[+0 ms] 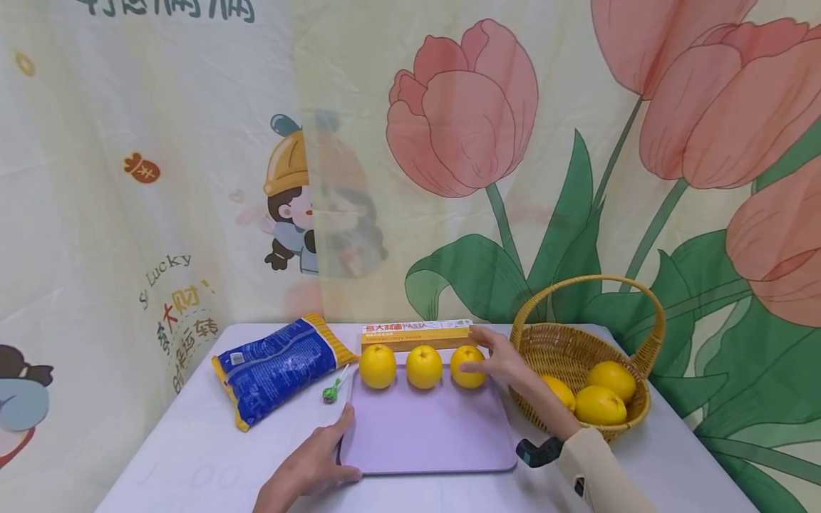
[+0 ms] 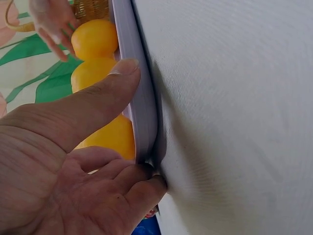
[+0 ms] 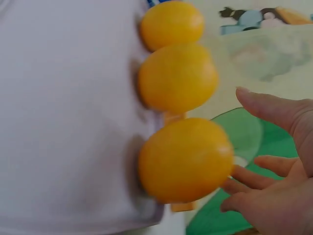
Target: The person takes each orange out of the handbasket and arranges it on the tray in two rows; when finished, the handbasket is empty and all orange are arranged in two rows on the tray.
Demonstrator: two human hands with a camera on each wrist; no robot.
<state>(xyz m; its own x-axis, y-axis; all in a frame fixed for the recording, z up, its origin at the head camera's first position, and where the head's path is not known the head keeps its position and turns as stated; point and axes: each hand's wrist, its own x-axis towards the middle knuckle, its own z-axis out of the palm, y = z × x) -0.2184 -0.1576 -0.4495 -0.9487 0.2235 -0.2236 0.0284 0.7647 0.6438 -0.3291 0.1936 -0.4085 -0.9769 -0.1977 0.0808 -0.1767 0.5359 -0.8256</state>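
Three yellow lemons sit in a row along the far edge of a light purple tray (image 1: pixel 428 434): a left lemon (image 1: pixel 378 366), a middle lemon (image 1: pixel 424 367) and a right lemon (image 1: pixel 463 370). My left hand (image 1: pixel 314 456) holds the tray's near left side, its thumb (image 2: pixel 105 90) against the rim and the other fingers bent at the corner. At the right lemon is my right hand (image 1: pixel 503 360), fingers spread and loosely bent. In the right wrist view its fingertips are beside that lemon (image 3: pixel 186 160), with the thumb standing away from it; whether they touch is unclear.
A wicker basket (image 1: pixel 535 349) with a tall handle stands at the right, holding several lemons (image 1: pixel 601 406). Behind the tray lies a pasta box (image 1: pixel 417 335). To the left are a blue and yellow bag (image 1: pixel 282 370) and a green lollipop (image 1: pixel 330 392). A printed curtain (image 1: pixel 346 285) hangs behind the table.
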